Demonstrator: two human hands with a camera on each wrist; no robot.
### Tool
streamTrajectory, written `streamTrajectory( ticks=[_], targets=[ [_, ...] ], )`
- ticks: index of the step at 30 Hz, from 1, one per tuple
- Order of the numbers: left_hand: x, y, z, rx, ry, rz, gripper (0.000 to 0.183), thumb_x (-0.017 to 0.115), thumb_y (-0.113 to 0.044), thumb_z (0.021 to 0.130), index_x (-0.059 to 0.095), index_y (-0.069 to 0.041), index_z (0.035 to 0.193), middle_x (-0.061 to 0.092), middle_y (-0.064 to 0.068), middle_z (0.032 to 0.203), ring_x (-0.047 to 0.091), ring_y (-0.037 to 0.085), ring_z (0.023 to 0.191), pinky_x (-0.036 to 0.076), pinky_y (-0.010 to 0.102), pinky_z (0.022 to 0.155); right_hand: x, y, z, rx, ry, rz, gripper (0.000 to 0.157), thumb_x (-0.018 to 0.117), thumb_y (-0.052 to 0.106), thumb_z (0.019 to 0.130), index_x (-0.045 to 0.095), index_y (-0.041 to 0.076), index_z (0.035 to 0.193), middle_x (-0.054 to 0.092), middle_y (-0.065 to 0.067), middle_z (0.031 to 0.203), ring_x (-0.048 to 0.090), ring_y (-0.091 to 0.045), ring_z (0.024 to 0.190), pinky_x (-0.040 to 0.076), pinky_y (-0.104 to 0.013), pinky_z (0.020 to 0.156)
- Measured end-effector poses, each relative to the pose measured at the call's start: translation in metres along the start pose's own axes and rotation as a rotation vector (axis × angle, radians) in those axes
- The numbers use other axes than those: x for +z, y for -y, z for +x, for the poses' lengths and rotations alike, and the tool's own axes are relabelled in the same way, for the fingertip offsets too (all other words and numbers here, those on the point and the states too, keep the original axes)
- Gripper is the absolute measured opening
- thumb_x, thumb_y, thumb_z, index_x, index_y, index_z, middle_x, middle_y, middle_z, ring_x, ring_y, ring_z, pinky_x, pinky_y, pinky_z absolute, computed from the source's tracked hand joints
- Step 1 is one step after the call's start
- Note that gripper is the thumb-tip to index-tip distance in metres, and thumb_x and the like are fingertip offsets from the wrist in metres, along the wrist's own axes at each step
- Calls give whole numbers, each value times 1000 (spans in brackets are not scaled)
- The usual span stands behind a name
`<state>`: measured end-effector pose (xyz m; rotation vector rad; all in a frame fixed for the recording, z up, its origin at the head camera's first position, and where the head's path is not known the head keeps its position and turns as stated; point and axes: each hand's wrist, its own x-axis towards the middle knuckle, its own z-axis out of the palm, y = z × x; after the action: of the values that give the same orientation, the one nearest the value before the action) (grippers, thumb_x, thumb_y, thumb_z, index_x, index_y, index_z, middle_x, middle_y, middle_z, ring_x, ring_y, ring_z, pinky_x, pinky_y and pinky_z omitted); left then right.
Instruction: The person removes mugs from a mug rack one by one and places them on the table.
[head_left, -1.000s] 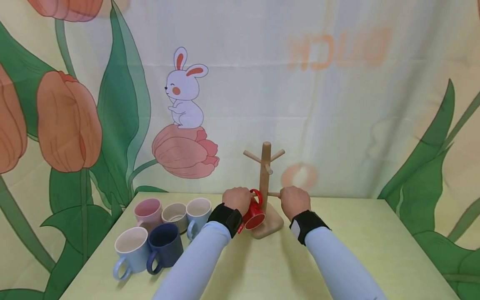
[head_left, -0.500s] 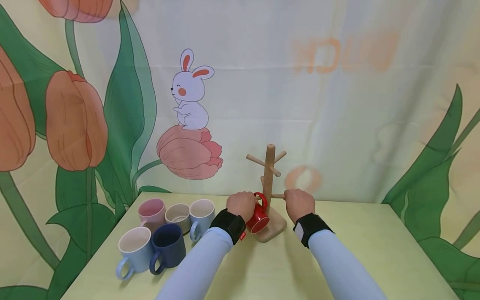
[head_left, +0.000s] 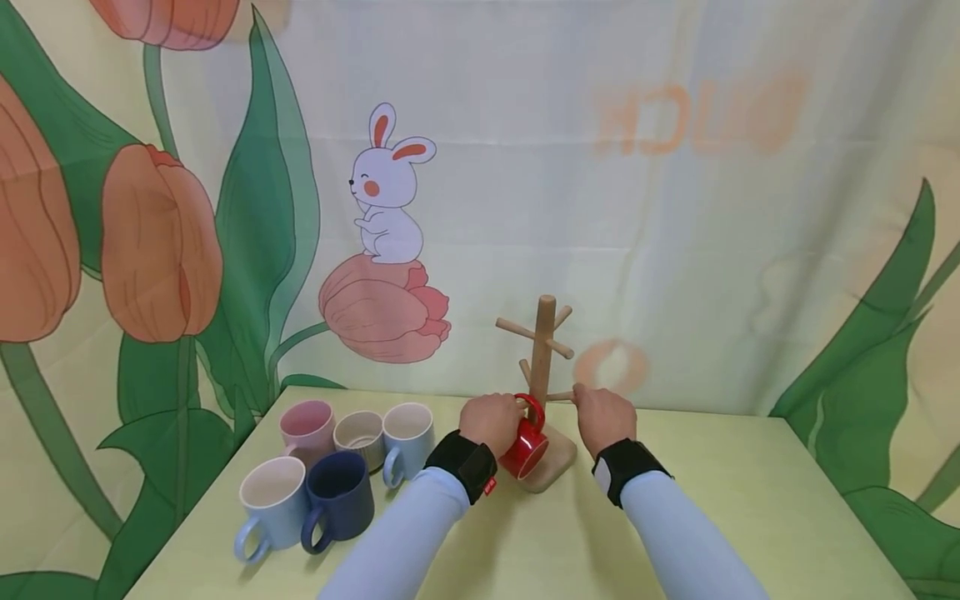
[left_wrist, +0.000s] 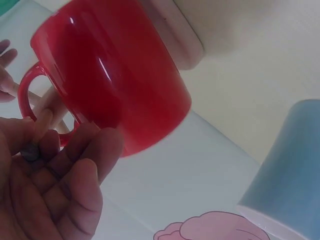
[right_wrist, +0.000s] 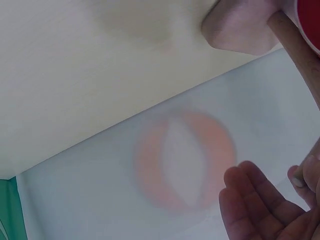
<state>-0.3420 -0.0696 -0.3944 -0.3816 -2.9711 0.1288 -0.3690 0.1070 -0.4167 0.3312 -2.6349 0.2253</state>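
Note:
A wooden mug tree (head_left: 542, 358) stands on the table with pegs sticking out at two heights. On its lower left peg hangs a red mug (head_left: 527, 450), tilted, its handle looped round the peg. My left hand (head_left: 491, 423) pinches the end of that peg between thumb and finger; in the left wrist view other fingers lie close to the mug (left_wrist: 115, 75). My right hand (head_left: 606, 421) pinches the tip of the lower right peg, its remaining fingers loosely bent in the right wrist view. The mug partly hides the tree's base (head_left: 555, 462).
To the left stand a pink mug (head_left: 307, 429), a ribbed greyish cup (head_left: 360, 437), a pale blue mug (head_left: 408, 437), a larger light blue mug (head_left: 273, 504) and a navy mug (head_left: 341, 496). A printed curtain (head_left: 675, 233) hangs behind the table (head_left: 712, 500).
The mug tree has turned: its upper front peg has swung to the right, and the base has rotated with it. Both hands keep their pinch on the pegs. The head view has shifted slightly.

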Motion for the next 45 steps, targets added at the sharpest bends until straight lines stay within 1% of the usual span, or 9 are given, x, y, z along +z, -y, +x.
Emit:
streamTrajectory(
  ticks=[7, 11, 16, 21, 26, 34, 40, 44, 45],
  targets=[
    [2, -7, -2, -57, -51, -81, 21, 71, -30, 92, 74, -14, 105, 69, 3, 83, 62, 17, 71, 58, 34, 67, 1, 0, 0, -10, -3, -3, 12, 63, 20, 97, 62, 10, 90, 59, -12, 61, 62, -32, 56, 48, -43, 44],
    [2, -13, -5, -52, -62, -40, 21, 71, -32, 92, 75, -17, 107, 70, 2, 84, 63, 16, 71, 59, 34, 65, 3, -3, 2, -12, 19, -16, 11, 63, 20, 98, 62, 11, 93, 58, -11, 60, 61, -31, 54, 49, -42, 44],
    [0, -18, -7, -21, -56, 55, 30, 81, -30, 83, 75, -23, 111, 71, 0, 94, 65, 17, 77, 59, 34, 67, 4, -7, 7, -28, 40, -19, 10, 63, 20, 98, 63, 10, 94, 56, -10, 58, 58, -30, 52, 48, -41, 44],
    [-1, -23, -8, -34, -64, 51, 29, 85, -30, 79, 76, -22, 106, 71, -1, 88, 64, 16, 72, 58, 33, 64, 4, -9, 10, -31, 81, -30, 10, 62, 21, 99, 64, 11, 101, 55, -8, 58, 57, -28, 52, 51, -40, 46],
    [-2, -27, -8, -55, -72, 14, 22, 81, -31, 83, 76, -21, 102, 70, -1, 80, 61, 15, 66, 57, 31, 60, 5, -10, 12, -32, 89, -16, 10, 61, 20, 100, 65, 12, 104, 58, -9, 60, 59, -30, 54, 52, -41, 47],
    [2, -26, -5, -18, -95, 94, 15, 75, -33, 88, 76, -22, 98, 65, -1, 72, 61, 14, 61, 56, 31, 55, 5, -10, 12, -25, 116, -2, 13, 58, 20, 101, 63, 10, 108, 58, -15, 68, 60, -34, 58, 52, -45, 49],
    [-2, -23, -2, -5, -47, 57, 18, 71, -37, 90, 76, -20, 96, 61, -2, 66, 57, 14, 59, 54, 32, 53, -1, -10, 10, -41, 123, -135, 19, 64, 28, 98, 62, 13, 111, 59, -14, 74, 61, -36, 64, 52, -50, 62],
    [-6, -16, -3, 61, 14, 99, 25, 75, -36, 88, 73, -27, 111, 68, -4, 81, 60, 15, 70, 57, 35, 61, -3, -6, 7, -63, 111, -190, 28, 68, 32, 95, 61, 14, 115, 62, -15, 78, 63, -36, 67, 52, -52, 67],
    [-6, -14, -4, 57, 23, 87, 25, 73, -38, 90, 73, -27, 112, 69, -4, 83, 60, 15, 72, 57, 35, 62, -4, -4, 6, -68, 110, -193, 29, 68, 33, 94, 61, 13, 115, 63, -15, 80, 64, -36, 68, 53, -52, 68]
  ],
)
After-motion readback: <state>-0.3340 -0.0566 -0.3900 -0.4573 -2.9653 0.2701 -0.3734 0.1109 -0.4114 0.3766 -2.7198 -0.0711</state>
